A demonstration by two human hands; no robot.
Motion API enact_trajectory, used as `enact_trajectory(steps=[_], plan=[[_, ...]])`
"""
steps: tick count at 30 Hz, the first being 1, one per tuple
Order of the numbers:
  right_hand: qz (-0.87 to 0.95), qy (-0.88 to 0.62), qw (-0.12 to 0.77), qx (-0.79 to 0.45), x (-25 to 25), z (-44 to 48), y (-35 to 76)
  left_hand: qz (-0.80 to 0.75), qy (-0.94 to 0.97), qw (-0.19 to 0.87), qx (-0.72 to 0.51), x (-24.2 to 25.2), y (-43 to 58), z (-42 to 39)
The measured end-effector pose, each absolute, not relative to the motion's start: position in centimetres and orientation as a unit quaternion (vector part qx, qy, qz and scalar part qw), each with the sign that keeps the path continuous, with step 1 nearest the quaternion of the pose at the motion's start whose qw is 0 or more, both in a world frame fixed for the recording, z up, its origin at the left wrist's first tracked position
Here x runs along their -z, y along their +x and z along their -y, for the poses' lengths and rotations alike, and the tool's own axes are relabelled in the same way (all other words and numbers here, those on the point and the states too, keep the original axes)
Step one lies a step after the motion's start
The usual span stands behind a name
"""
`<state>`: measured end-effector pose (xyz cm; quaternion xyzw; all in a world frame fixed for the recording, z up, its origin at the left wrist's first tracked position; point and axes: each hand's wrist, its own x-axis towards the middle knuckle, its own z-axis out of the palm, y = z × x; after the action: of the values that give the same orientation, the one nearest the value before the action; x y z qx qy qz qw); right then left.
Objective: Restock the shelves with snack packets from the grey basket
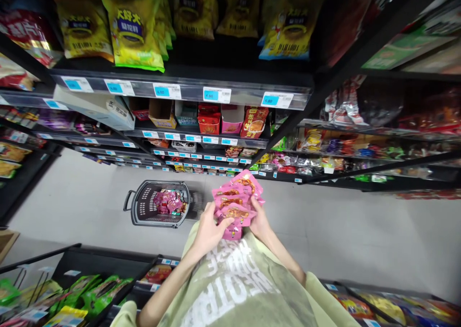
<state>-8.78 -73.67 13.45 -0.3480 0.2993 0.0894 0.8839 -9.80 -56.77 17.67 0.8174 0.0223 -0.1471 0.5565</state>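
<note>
Several small pink snack packets (234, 199) are bunched together in front of my body, held between both hands. My left hand (209, 226) grips the bunch from its left side, with the thumb across the front packets. On the opposite side, my right hand (260, 216) holds the packets' right edges, its fingers partly hidden behind them. A dark shopping basket (135, 209) stands on the floor to the left of my hands. Inside it lie more pink packets (168, 202) and other small items.
Ahead, a black shelf (230, 60) carries yellow snack bags (137, 34) above price tags. Below stand open display boxes, among them a red box (209, 120). More shelving (360, 149) with packaged snacks runs along the right. Behind me are green bags (104, 291). Grey floor (342, 226) lies between the shelves.
</note>
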Motion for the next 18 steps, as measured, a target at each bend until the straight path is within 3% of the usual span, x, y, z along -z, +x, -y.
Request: enact_trajectory(steps=[13, 18], plan=[[-0.346, -0.334, 0.874, -0.071, -13.2, 74.0, -8.9, -0.030, 0.628, 0.758, 0.174, -16.6, -11.9, 52.6], [-0.361, -0.329, 0.871, -0.057, -12.8, 74.7, -9.0, -0.027, 0.620, 0.769, 0.151, -17.7, -9.4, 51.1]])
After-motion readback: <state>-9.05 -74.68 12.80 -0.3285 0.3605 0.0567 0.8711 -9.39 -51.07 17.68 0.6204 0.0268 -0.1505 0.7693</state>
